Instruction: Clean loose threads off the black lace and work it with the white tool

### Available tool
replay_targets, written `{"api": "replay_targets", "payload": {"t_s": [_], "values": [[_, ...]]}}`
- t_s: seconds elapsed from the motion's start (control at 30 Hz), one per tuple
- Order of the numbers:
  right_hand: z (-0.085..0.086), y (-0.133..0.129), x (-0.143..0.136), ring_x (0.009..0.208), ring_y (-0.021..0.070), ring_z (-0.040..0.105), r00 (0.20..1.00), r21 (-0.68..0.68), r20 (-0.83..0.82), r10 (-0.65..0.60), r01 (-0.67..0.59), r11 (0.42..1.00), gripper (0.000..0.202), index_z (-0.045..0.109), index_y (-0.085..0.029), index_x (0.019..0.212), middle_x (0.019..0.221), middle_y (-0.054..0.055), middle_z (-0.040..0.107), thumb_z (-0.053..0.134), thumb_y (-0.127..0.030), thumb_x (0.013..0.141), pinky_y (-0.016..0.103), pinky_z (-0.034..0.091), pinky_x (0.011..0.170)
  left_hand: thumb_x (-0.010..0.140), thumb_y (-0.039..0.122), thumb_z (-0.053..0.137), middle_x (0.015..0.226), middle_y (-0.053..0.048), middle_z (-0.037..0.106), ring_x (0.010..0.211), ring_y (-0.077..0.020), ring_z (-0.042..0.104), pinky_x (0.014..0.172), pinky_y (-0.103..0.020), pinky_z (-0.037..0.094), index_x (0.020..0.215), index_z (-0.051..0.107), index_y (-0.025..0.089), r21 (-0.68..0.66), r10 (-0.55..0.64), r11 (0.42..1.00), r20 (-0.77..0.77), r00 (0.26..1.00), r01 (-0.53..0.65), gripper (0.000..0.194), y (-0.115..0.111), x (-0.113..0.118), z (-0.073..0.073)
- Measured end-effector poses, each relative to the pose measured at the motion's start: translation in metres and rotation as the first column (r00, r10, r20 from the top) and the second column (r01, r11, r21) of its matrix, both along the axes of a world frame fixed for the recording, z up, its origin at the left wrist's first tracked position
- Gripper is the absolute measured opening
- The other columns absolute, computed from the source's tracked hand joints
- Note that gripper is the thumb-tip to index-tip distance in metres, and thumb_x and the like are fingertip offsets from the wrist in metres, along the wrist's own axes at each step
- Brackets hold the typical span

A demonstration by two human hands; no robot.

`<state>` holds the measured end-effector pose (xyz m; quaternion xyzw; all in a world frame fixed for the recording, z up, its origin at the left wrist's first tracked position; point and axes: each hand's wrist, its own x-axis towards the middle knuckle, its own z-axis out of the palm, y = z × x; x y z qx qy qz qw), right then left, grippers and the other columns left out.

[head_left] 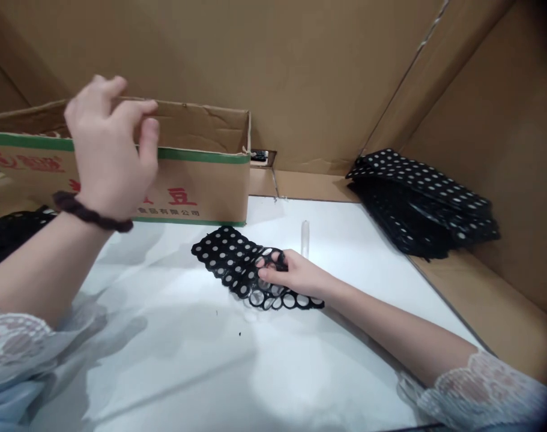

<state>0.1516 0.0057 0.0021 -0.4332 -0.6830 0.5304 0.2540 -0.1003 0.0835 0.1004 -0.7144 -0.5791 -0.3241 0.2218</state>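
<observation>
My left hand (113, 150) is raised in front of the open cardboard box (205, 186), its fingers apart and slightly bent, with nothing in them. A black sheet with rows of round holes (226, 255) lies on the white tabletop (187, 372). My right hand (295, 273) grips the right part of that sheet between thumb and fingers. Just behind the right hand, a small clear tube (305, 237) stands out against the white surface.
A stack of black dotted sheets (417, 198) lies at the back right against the cardboard wall (309, 78). More black sheets (12, 234) are at the left edge, beside the box. A tiny dark speck (239, 333) is on the tabletop.
</observation>
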Motion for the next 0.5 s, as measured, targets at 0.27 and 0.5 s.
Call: {"api": "replay_targets", "payload": {"t_s": [0.27,0.5], "values": [[-0.005,0.002,0.002,0.053,0.0065,0.036,0.999,-0.017,-0.043,0.021,-0.022,1.0,0.02,0.052,-0.014,0.068,0.057,-0.005,0.041,0.062,-0.031,0.068,0.021,0.031,0.053,0.079,0.049,0.044,0.065,0.001,0.057,0.059,-0.0114,0.049,0.051,-0.023,0.032,0.07,0.052,0.019,-0.682,-0.638,0.555,0.018,0.77,0.476,0.033,-0.068,0.062,-0.067],[-0.01,0.001,0.003,0.054,0.0069,0.038,1.0,0.023,-0.031,-0.005,0.006,1.0,0.017,0.051,-0.015,0.079,0.058,-0.005,0.04,0.055,-0.032,0.075,0.021,0.033,0.055,0.083,0.031,0.039,0.064,0.003,0.061,0.055,-0.0091,0.053,0.053,-0.022,0.036,0.076,0.057,0.019,-0.635,-0.511,0.606,0.151,0.846,0.48,0.023,-0.059,0.054,-0.055]]}}
